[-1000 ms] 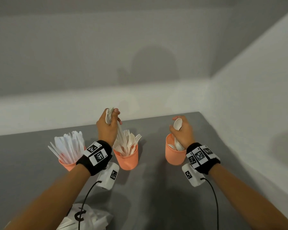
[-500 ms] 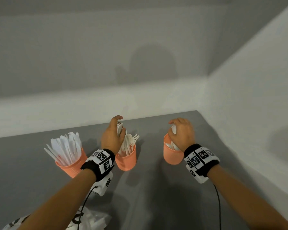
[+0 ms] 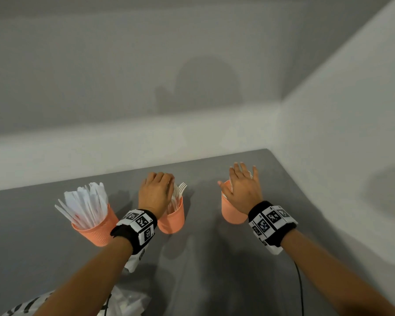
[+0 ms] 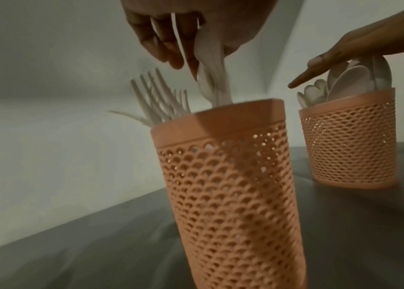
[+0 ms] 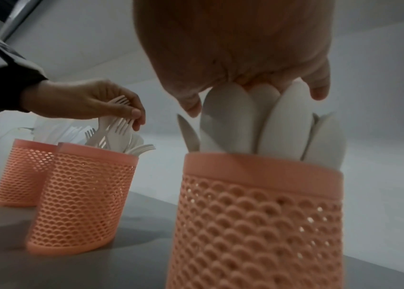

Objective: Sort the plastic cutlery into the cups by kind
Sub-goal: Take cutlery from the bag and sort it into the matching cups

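Observation:
Three orange mesh cups stand in a row on the grey table. The left cup point(image 3: 96, 229) holds white knives point(image 3: 84, 201). My left hand point(image 3: 156, 192) hovers over the middle cup point(image 3: 172, 220), fingers curled round a few forks point(image 5: 115, 121) whose lower ends are inside the cup point(image 4: 233, 176). My right hand point(image 3: 242, 190) lies flat with spread fingers on top of the spoons point(image 5: 282, 121) in the right cup point(image 3: 232, 213). It holds nothing.
A crumpled clear plastic bag point(image 3: 123, 302) lies at the near edge under my left forearm. White walls close the table at the back and on the right. A black cable point(image 3: 300, 288) hangs from my right wrist.
Both hands came down onto their cups. The left hand lowered its forks into the middle cup. The right hand let its spoon go into the right cup and flattened out over the spoons.

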A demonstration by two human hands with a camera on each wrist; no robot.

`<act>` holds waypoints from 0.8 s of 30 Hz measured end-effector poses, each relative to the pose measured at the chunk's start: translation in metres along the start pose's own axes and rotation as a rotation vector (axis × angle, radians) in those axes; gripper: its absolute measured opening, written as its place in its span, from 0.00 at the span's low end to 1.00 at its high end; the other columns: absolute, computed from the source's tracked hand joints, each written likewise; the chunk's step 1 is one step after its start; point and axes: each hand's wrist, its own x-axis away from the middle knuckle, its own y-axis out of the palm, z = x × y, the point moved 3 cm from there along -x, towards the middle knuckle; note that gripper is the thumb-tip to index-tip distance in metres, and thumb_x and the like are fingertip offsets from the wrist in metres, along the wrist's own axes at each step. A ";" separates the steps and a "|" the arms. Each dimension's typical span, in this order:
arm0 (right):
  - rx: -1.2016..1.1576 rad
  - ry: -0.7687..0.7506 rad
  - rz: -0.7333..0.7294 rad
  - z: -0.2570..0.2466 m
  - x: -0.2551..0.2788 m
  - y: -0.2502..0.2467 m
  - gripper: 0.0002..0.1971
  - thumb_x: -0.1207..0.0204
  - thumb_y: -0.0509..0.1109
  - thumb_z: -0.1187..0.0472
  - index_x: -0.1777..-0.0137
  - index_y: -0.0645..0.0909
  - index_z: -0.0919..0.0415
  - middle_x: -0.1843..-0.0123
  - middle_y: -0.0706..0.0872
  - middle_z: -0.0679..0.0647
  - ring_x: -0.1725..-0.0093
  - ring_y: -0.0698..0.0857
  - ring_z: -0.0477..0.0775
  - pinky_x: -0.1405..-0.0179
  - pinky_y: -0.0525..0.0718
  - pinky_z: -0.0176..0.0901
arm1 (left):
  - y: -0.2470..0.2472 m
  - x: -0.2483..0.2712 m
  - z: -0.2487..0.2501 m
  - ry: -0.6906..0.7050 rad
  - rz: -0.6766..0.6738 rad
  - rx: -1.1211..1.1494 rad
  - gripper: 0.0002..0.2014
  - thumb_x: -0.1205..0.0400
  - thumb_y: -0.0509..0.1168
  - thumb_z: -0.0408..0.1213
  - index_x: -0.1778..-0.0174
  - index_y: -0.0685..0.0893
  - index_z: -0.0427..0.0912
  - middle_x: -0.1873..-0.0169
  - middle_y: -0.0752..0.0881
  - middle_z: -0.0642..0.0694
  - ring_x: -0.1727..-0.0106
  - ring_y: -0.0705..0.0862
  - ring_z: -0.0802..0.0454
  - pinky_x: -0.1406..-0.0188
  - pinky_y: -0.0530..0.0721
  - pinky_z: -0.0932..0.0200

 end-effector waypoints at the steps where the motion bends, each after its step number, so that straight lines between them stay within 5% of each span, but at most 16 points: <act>1: 0.016 -0.004 -0.013 -0.002 -0.001 -0.001 0.48 0.31 0.30 0.35 0.25 0.68 0.69 0.21 0.66 0.64 0.18 0.60 0.60 0.21 0.45 0.64 | -0.001 -0.001 0.002 0.001 -0.011 -0.067 0.18 0.22 0.53 0.43 0.65 0.86 0.42 0.68 0.87 0.48 0.65 0.83 0.44 0.69 0.77 0.55; 5: 0.035 0.000 -0.053 -0.003 0.000 0.004 0.52 0.37 0.27 0.33 0.20 0.59 0.66 0.17 0.59 0.62 0.17 0.55 0.58 0.20 0.42 0.63 | 0.006 0.008 -0.003 -0.012 -0.139 -0.160 0.22 0.21 0.50 0.44 0.65 0.88 0.41 0.55 0.89 0.44 0.55 0.87 0.43 0.52 0.76 0.51; 8: 0.027 0.010 -0.060 -0.001 0.000 0.007 0.52 0.39 0.28 0.33 0.19 0.57 0.62 0.18 0.61 0.62 0.18 0.60 0.58 0.21 0.46 0.63 | 0.008 0.017 -0.004 -0.030 -0.257 -0.109 0.26 0.20 0.46 0.43 0.44 0.85 0.32 0.40 0.85 0.35 0.44 0.86 0.39 0.40 0.74 0.48; 11: 0.027 -0.002 -0.072 -0.001 0.000 0.008 0.52 0.39 0.30 0.32 0.21 0.62 0.59 0.18 0.61 0.63 0.19 0.60 0.62 0.22 0.49 0.64 | 0.002 0.022 0.005 -0.036 -0.360 0.022 0.44 0.28 0.28 0.53 0.22 0.59 0.31 0.21 0.61 0.35 0.21 0.65 0.41 0.22 0.60 0.48; 15: 0.029 0.032 -0.123 -0.002 0.001 0.005 0.44 0.30 0.40 0.31 0.23 0.68 0.58 0.17 0.55 0.66 0.18 0.51 0.71 0.22 0.50 0.66 | 0.010 0.021 0.008 -0.065 -0.414 0.026 0.49 0.32 0.23 0.61 0.19 0.51 0.34 0.17 0.48 0.40 0.17 0.55 0.45 0.19 0.52 0.50; 18: 0.061 0.057 -0.195 -0.002 0.002 0.003 0.32 0.21 0.52 0.37 0.21 0.64 0.55 0.16 0.49 0.64 0.18 0.46 0.71 0.21 0.47 0.64 | 0.017 0.020 0.002 -0.218 -0.491 0.016 0.44 0.22 0.34 0.68 0.18 0.43 0.38 0.17 0.45 0.43 0.16 0.47 0.48 0.19 0.44 0.44; 21: 0.101 0.072 -0.262 -0.002 -0.002 -0.002 0.33 0.20 0.51 0.37 0.20 0.59 0.52 0.16 0.46 0.64 0.18 0.44 0.70 0.20 0.45 0.64 | 0.012 0.019 0.002 -0.245 -0.515 0.005 0.42 0.20 0.41 0.66 0.19 0.38 0.40 0.17 0.42 0.44 0.16 0.42 0.48 0.21 0.40 0.38; 24: 0.100 0.098 -0.255 -0.006 -0.002 -0.009 0.36 0.21 0.48 0.34 0.17 0.50 0.51 0.16 0.40 0.66 0.17 0.39 0.67 0.22 0.37 0.67 | 0.001 0.022 -0.002 -0.269 -0.463 0.066 0.49 0.28 0.36 0.74 0.19 0.34 0.43 0.17 0.39 0.45 0.17 0.40 0.47 0.21 0.39 0.36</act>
